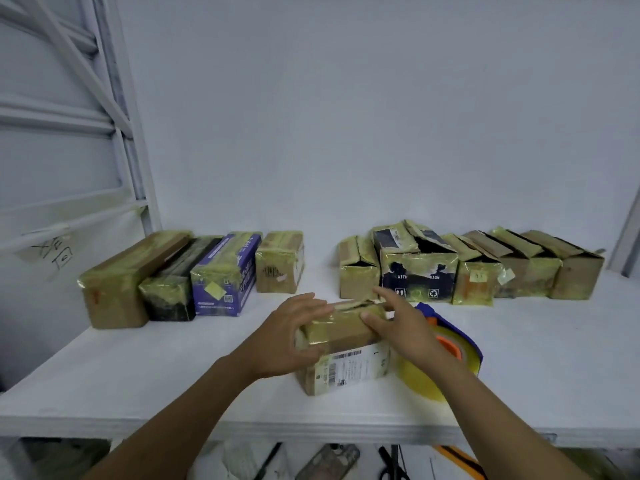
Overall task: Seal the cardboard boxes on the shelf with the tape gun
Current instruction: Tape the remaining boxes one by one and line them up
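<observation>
The cardboard box (341,344) being worked on sits on the white shelf (173,368) near its front edge, at about 6 o'clock in the view. Its top is wrapped in glossy yellowish tape and a white shipping label covers its near side.

The left hand (291,336) lies over the box's 9 o'clock end. Its fingers are fairly straight and pressed flat on the taped top, and the thumb rests against the near face. The right hand (405,327) is at the 3 o'clock end, fingers spread. Its thumb presses on the top and its index finger stretches toward 11 o'clock above the far edge; its other fingers are hidden behind the box.

The tape gun (450,348) lies on the shelf just beside the box at 3 o'clock, partly hidden by the right wrist. It has a blue frame, an orange hub and a roll of yellow tape. Neither hand holds it.

Along the back wall, at 10 o'clock, stand four closed, taped boxes: a long brown box (117,292), a black box (173,292), a purple box (221,278) and a small brown box (280,263). At 1 to 2 o'clock stands a row of boxes with their top flaps open. Among them are a dark blue printed box (415,275) and, at the far right end, a plain brown box (575,275).

A white metal frame (114,98) rises at the shelf's left end.
</observation>
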